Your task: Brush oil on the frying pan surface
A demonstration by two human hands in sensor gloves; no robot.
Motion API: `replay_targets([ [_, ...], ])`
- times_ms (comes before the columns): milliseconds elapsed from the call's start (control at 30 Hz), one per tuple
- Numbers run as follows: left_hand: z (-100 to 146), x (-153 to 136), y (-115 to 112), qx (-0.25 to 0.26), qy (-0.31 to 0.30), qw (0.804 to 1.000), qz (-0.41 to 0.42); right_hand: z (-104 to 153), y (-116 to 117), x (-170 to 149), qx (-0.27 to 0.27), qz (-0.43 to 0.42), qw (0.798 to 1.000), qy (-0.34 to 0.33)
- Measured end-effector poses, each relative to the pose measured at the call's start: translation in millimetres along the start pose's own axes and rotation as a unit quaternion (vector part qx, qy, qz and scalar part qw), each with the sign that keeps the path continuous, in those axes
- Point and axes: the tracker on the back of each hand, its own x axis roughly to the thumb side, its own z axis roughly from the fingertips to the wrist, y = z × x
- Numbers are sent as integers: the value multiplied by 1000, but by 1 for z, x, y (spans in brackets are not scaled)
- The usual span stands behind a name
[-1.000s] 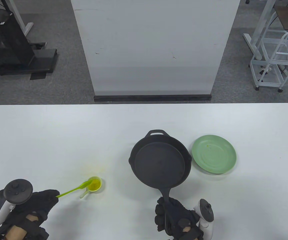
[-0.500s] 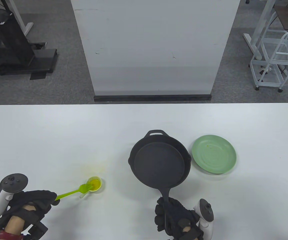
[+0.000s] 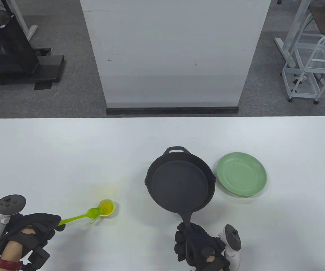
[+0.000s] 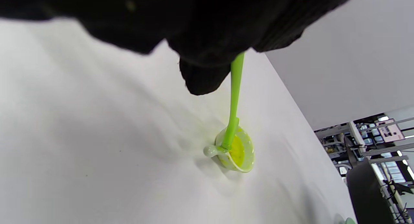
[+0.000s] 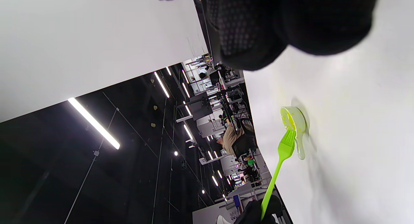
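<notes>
A black cast-iron frying pan (image 3: 181, 183) sits on the white table (image 3: 66, 152), its handle pointing toward me. My right hand (image 3: 197, 247) grips that handle at the bottom edge. At the lower left my left hand (image 3: 38, 225) pinches the end of a green silicone brush (image 3: 79, 216). The brush head rests at the near rim of a small cup of yellow oil (image 3: 106, 208). In the left wrist view the brush (image 4: 233, 104) runs down from my fingers to the oil cup (image 4: 237, 152). The right wrist view shows the brush (image 5: 279, 162) and the cup (image 5: 294, 122) from the side.
A pale green plate (image 3: 241, 173) lies just right of the pan. A faint yellow oil smear (image 3: 106, 190) marks the table behind the cup. A white panel (image 3: 173, 53) stands beyond the table's far edge.
My left hand has drawn back to the left and down, pulling the brush head from over the oil to the cup's near rim. The right hand and pan have not moved.
</notes>
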Motion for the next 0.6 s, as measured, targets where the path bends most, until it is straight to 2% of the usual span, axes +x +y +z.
replay_targets([
  [133, 4, 11, 3, -14, -31, 999, 31, 0, 0, 0, 1, 1, 1000, 0],
  [333, 8, 46, -4, -46, -103, 989, 96, 0, 1, -1, 2, 2, 1000, 1],
  [467, 10, 84, -21, -83, -144, 977, 134, 0, 1, -1, 3, 4, 1000, 0],
  [600, 11, 126, -43, -107, -170, 973, 109, 0, 1, -1, 2, 9, 1000, -3],
])
